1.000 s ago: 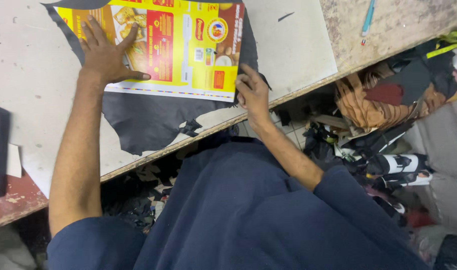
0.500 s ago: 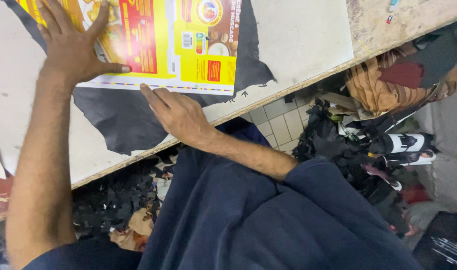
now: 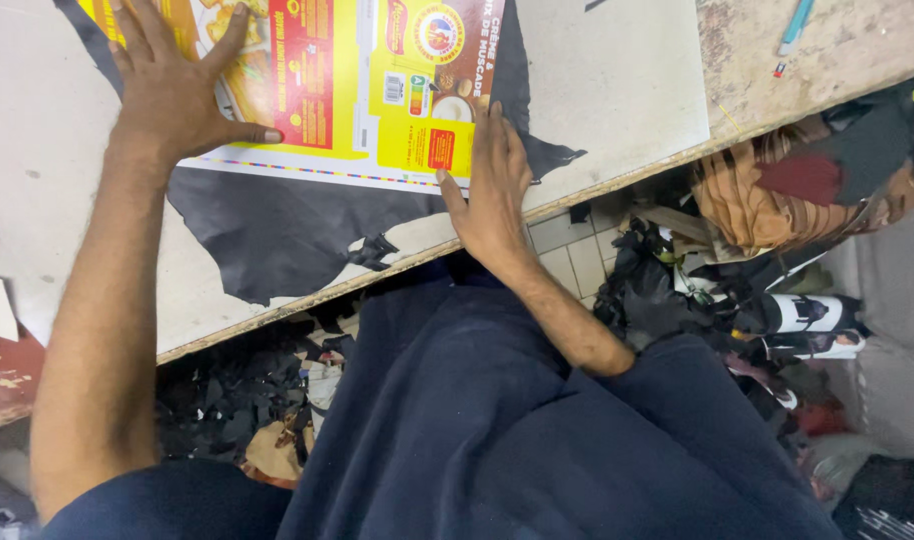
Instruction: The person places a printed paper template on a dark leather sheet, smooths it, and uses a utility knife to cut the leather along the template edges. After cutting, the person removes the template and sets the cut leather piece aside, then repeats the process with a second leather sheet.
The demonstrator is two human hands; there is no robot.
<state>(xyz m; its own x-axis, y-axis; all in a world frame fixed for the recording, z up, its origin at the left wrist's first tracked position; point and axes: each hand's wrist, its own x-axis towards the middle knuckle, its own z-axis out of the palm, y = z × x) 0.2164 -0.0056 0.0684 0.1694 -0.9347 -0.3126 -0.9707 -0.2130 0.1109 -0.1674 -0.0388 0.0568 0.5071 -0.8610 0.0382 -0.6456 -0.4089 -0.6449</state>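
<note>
Left hand (image 3: 172, 90) pressed flat, fingers spread, grip released and grasping nothing, palm down on a flattened cardboard box (image 3: 347, 85) printed in yellow, red and brown. Right hand (image 3: 492, 185) likewise flat and released, fingers together and pointing away from the body, resting on the near right corner of the same cardboard and partly on the dark sheet beneath. Under both palms, below the cardboard, a piece of black leather (image 3: 287, 225) with an irregular edge, spreading toward the body from the left grip and out past the right grip to a ragged tip near the table edge. All of it lying on a pale, worn table (image 3: 627, 80), its wooden rim running diagonally just beside the right wrist. Far beyond the right grip, at the upper right of the table, a light blue pen (image 3: 795, 25). Below the table rim, between the two forearms, a heap of dark scraps (image 3: 247, 400) on the floor. To the outside of the right forearm, a pile of mixed material (image 3: 777, 230) in black, brown and red, with tiled floor (image 3: 567, 245) showing just beside the wrist. Nearest the camera, dark blue clothing (image 3: 497, 440) covering lap and arms.
</note>
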